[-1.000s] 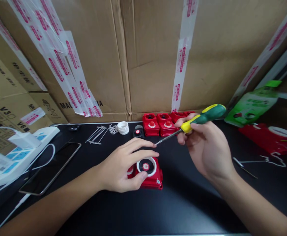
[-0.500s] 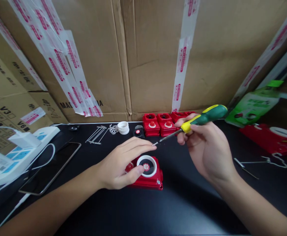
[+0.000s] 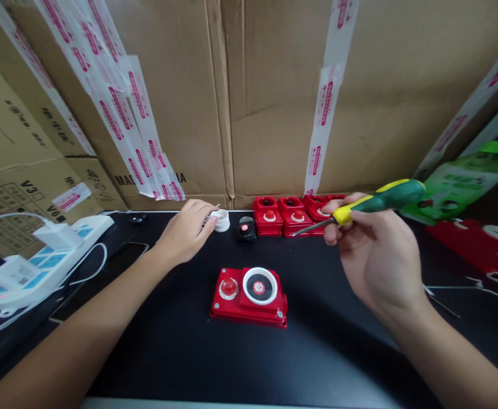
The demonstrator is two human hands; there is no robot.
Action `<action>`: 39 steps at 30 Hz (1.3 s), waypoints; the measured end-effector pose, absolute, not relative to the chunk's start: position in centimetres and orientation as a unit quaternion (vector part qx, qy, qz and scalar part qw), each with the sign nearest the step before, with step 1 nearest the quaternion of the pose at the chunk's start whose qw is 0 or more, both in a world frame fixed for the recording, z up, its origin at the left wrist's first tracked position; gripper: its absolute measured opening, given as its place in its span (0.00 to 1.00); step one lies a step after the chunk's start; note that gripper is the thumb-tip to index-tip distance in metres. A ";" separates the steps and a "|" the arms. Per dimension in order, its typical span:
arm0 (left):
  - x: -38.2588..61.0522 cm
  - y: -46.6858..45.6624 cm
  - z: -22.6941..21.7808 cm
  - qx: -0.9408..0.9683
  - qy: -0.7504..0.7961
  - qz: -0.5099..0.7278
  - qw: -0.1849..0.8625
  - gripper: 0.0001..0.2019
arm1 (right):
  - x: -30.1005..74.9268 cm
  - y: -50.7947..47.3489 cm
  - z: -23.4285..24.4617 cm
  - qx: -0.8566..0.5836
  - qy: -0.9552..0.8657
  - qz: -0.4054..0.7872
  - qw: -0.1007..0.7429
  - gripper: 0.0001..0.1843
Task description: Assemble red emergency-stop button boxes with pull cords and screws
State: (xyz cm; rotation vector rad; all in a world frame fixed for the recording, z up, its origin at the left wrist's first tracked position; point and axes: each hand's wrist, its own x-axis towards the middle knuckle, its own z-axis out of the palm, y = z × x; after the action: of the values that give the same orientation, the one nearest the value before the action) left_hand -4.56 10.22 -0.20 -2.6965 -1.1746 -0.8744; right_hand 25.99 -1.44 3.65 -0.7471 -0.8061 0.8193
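- Left hand (image 3: pixel 187 230) has swung to the white rings (image 3: pixel 221 221) — grip unclear; brushing could topple them.
- Right hand (image 3: pixel 372 255) clasps screwdriver (image 3: pixel 379 200) — a slip could scratch red boxes (image 3: pixel 294 227).

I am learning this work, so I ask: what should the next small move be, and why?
Probably the left hand should move from beside the white rings to steady the red box. The box lies untouched on the table, while the right hand holds the screwdriver with its tip apart from the box's visible screws. Whether the left hand grips anything is unclear.
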 end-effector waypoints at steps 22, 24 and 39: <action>-5.0 10.7 -0.7 -0.881 -0.400 -0.245 0.053 0.22 | 25.7 -1.6 3.7 -0.359 -0.384 0.376 0.763 0.06; -5.0 10.6 -0.6 -0.884 -0.394 -0.246 0.048 0.22 | 25.7 -1.7 3.7 -0.361 -0.389 0.375 0.760 0.05; -2.0 5.5 1.8 -0.908 -0.216 -0.300 -0.196 0.09 | 25.5 -1.9 2.7 -0.399 -0.478 0.382 0.683 0.07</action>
State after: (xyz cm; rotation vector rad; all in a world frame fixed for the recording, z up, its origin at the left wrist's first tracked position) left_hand -2.04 5.47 1.83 -3.2747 -0.7778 -1.0827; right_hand 25.51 -1.95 2.66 -0.8946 -1.0713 0.8566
